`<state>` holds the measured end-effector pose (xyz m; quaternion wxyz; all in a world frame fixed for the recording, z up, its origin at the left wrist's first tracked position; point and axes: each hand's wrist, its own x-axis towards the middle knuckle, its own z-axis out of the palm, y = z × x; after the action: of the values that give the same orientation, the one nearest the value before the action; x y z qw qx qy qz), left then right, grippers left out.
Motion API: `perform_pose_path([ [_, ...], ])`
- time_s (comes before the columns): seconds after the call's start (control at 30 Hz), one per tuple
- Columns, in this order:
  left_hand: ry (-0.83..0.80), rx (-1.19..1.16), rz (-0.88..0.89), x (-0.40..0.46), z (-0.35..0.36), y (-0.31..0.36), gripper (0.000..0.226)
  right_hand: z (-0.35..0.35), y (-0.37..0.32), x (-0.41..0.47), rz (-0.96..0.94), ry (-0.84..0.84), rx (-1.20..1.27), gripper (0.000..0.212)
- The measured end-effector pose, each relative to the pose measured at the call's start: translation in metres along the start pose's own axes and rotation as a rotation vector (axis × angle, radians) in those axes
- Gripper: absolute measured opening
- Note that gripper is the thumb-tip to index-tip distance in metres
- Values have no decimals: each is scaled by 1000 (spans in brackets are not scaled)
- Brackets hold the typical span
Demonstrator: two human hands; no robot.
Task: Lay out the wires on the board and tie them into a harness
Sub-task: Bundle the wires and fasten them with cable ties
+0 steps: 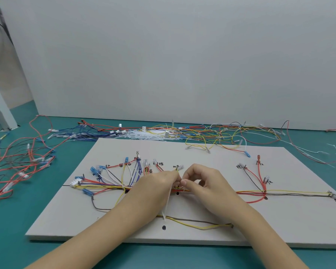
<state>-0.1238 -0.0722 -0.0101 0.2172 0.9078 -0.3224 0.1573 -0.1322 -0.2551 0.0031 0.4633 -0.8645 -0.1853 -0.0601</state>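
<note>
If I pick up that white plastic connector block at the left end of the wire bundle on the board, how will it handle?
The white plastic connector block is small and looks light and rigid, so it should lift easily. Several coloured wires run from it into the tied bundle, so they would likely tug back and limit its travel. A zip tie seems to bind them nearby.

This looks like a wire-harness assembly bench in a small workshop or factory. A grey board point(211, 220) with pegs and handwritten marks lies on a teal table point(17, 220), with wires point(299, 193) routed along it. Loose wires with terminals point(17, 162) and a heap of white ties point(144, 135) lie before a plain white wall point(163, 55).
</note>
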Motion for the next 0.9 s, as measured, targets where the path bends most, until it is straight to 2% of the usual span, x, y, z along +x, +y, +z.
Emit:
perform_pose_path([
  [0.1, -36, 80, 54, 0, 0, 2, 10, -2, 1, 0, 14, 26, 28, 14],
  [0.43, 59, -167, -44, 2, 0, -4, 12, 1, -2, -2, -57, 14, -73, 18],
  [0.9, 27, -162, -96, 3, 5, -12, 9, 3, -5, -4, -110, 27, -159, 12],
])
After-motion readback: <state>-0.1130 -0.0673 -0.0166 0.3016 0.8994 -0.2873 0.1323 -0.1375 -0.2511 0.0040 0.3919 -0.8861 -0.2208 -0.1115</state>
